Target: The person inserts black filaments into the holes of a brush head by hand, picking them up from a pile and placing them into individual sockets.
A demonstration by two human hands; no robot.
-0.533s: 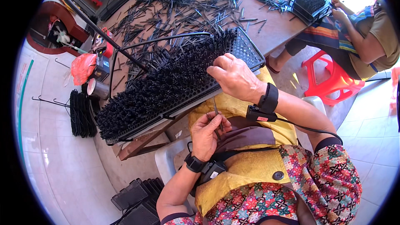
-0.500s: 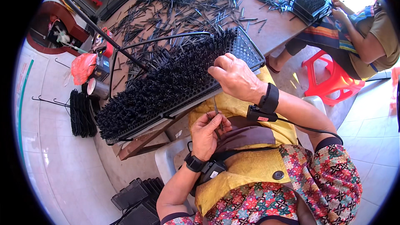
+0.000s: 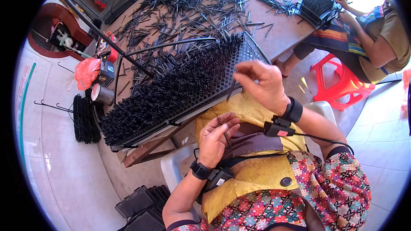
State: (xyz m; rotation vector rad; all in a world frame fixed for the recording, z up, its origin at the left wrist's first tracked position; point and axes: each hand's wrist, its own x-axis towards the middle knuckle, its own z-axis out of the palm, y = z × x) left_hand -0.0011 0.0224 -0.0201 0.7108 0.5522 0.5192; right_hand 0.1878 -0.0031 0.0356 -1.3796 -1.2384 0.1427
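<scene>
Densely spiky bristles (image 3: 171,87), perforated panel (image 3: 251,50)

Red stool (image 3: 356,88) — orange bag (image 3: 87,73) near metal can (image 3: 103,94)

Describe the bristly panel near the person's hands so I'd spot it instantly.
Find the brown table across the upper middle. Along its near edge, close to the right hand, slants a long, perforated black panel thick with dark tufts. Unlike the co-worker's tufted panel at upper right, it looks far larger.
</scene>
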